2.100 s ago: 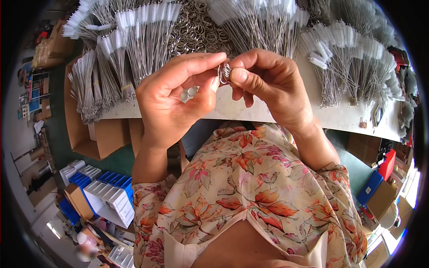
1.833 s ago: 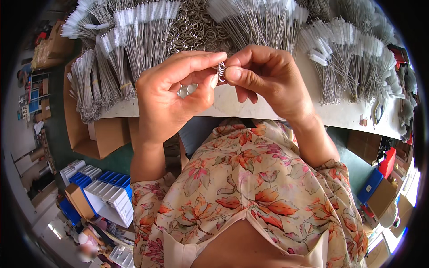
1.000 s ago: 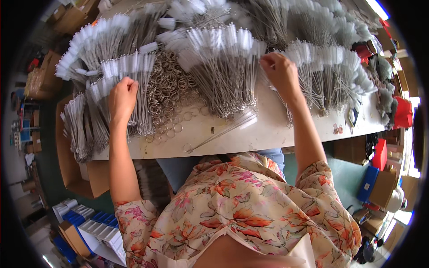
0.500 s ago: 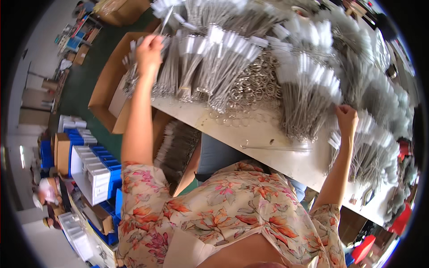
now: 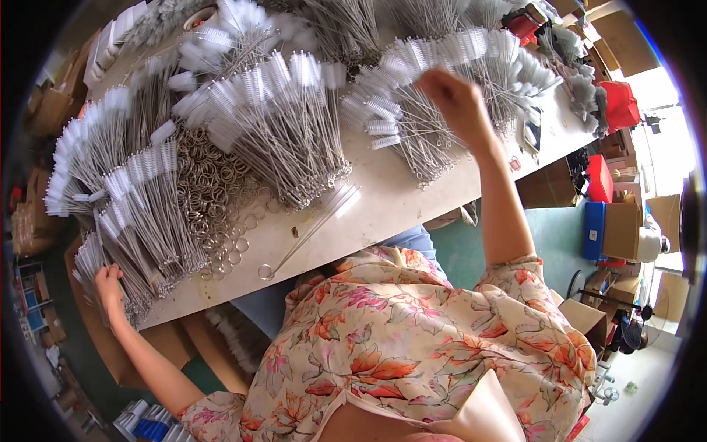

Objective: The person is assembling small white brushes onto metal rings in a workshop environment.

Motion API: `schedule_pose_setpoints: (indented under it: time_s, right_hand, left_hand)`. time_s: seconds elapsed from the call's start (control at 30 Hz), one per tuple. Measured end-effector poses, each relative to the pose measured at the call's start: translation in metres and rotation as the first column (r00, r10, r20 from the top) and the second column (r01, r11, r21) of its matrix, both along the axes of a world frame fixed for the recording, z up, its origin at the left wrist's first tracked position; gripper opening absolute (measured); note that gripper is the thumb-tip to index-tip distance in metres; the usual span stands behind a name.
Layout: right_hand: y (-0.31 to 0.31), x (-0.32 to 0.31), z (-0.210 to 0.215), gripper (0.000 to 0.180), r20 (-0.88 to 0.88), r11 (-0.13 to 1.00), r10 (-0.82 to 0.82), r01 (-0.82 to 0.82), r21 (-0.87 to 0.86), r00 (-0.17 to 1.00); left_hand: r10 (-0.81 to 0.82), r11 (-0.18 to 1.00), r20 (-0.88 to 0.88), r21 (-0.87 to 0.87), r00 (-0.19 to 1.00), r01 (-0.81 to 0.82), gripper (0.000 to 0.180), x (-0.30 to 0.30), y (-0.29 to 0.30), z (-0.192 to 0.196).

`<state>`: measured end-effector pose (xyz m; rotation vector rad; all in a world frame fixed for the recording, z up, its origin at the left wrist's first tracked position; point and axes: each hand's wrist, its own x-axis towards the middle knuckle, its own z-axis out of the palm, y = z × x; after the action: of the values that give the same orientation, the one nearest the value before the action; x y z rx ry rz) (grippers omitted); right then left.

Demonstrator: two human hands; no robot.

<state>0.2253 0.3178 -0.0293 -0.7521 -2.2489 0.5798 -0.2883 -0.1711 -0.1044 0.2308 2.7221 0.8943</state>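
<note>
Wire-stemmed tube brushes with white bristle heads lie in bundles across the table. My left hand (image 5: 110,286), its fingers curled together, is at the edge of the leftmost brush bundle (image 5: 140,221); what is in its fingers, if anything, is hidden. Raised over the right-hand brush bundle (image 5: 416,140) is my right hand (image 5: 458,107), smeared by motion, with its fingertips unclear. Between the left and middle bundles (image 5: 276,140) spreads a heap of metal rings (image 5: 210,177). A few loose brushes (image 5: 313,230) lie near the front edge, beside a single ring (image 5: 265,272).
The pale table (image 5: 390,210) slants across in front of me. Below its left end stand cardboard boxes (image 5: 110,350). Further right are a dark-fronted carton (image 5: 549,184), red things (image 5: 617,103) and a blue bin (image 5: 593,230) on the green floor.
The view has swung to the right. My right hand has risen from beside a bundle to above the right-hand brushes; my left hand, which held up a thin brush, is now low beside the leftmost bundle.
</note>
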Motion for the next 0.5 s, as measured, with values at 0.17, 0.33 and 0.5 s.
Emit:
schedule_pose_setpoints:
  time_s: [0.17,0.33,0.5]
  right_hand:
    - [-0.029,0.004,-0.028,0.018,0.459,0.991,-0.095,0.126,-0.038,0.883]
    - [-0.012,0.002,-0.036,0.011,0.527,0.983,-0.117,0.175,-0.061,0.842]
    - [-0.006,-0.006,-0.03,0.012,0.568,0.989,-0.087,0.14,-0.051,0.818]
  left_hand:
    - [0.003,0.992,-0.058,-0.122,0.998,-0.01,0.023,-0.021,-0.015,-0.009]
    - [-0.157,0.986,-0.112,0.042,0.981,0.163,0.021,-0.042,-0.039,-0.034]
    - [-0.059,0.998,-0.056,0.004,0.997,0.059,0.013,-0.028,-0.03,-0.012]
